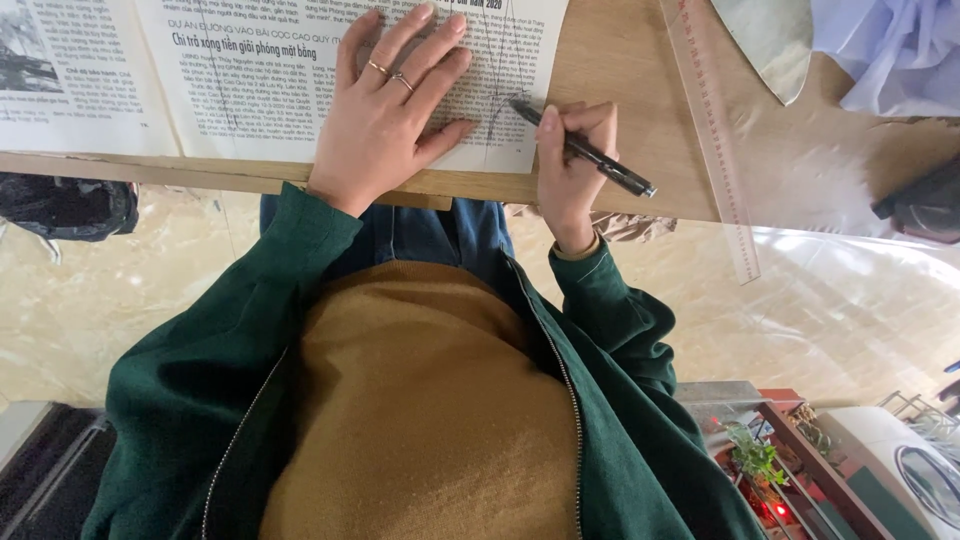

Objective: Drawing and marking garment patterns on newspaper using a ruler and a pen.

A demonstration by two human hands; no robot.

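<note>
My left hand point(385, 110), with two rings on it, lies flat with fingers spread on a sheet of newspaper point(250, 80) that rests on a wooden board point(620, 70). My right hand point(572, 165) grips a black pen point(585, 150) at the board's near edge. The pen's tip touches the right part of the newspaper, where thin drawn lines show. Both arms wear dark green sleeves.
A clear plastic ruler point(715, 140) lies slanted on the board to the right of the pen, overhanging the near edge. Pale fabric point(890, 50) and a grey curved piece point(770, 40) sit at the upper right. A dark bag point(65, 205) hangs at the left.
</note>
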